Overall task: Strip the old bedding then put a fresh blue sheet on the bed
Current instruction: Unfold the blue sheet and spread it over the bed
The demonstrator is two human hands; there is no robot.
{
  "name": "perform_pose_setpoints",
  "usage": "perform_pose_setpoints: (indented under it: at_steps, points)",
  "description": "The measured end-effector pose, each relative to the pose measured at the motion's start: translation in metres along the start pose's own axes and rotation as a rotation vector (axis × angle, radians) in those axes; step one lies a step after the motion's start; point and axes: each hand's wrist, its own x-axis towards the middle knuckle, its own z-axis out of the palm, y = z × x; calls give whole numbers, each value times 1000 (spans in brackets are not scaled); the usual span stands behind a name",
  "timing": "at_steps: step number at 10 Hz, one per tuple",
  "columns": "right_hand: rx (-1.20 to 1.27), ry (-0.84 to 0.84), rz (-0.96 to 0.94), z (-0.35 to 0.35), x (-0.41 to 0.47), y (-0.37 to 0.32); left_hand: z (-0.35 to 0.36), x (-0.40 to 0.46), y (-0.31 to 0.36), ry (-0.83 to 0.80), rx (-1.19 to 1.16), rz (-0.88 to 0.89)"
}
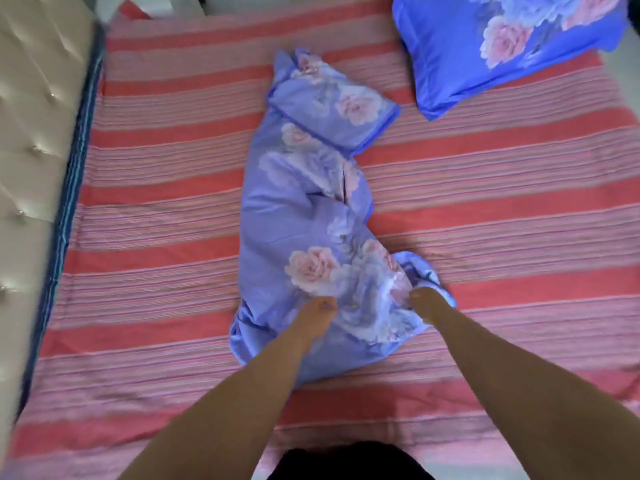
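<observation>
Both hands are down on the bundled blue sheet [311, 216] in the middle of the bed [502, 209]. Left hand [317, 311] and right hand [424, 297] each have their fingers buried in the near end of the cloth, apparently gathering a fold each; exact curl is blurred, but both look clamped on fabric, not flat on it.

Sheet state: still a long crumpled roll, floral print, running away from the person toward the far side. Lies on a red-and-pink striped cover [166, 174] that spans the whole mattress. Can't tell if that striped layer is old bedding left to strip or a mattress pad that stays.

Step in hand, my read: opening the sheet out. To do it well:
- find a real hem or corner, not a mid-panel handful, else it only twists further
- pull the hands apart sideways, then lift and flick toward the far edge
- the folded-over flap at the far end needs freeing first, or it drags

Blue floral pillow [502, 50] sits at the far right corner, apart from the sheet; it'll be in the way once the sheet spreads, so move it off.

Tufted cream headboard [31, 109] on the left.

Containers: none in view, no basket or bag for stripped bedding.
</observation>
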Motion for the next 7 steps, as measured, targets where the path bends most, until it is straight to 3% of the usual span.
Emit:
perform_pose_setpoints:
  at_steps: [1, 4, 5, 7]
  points:
    - [354, 31, 244, 28, 0, 56, 25, 5, -16, -37, 14, -52]
    - [786, 67, 351, 77, 53, 108, 81, 25, -31, 99, -215, -163]
    - [1092, 6, 412, 82, 68, 107, 92, 28, -34, 105, -250, -168]
    - [815, 24, 315, 91, 98, 108, 104, 32, -35, 131, -241, -191]
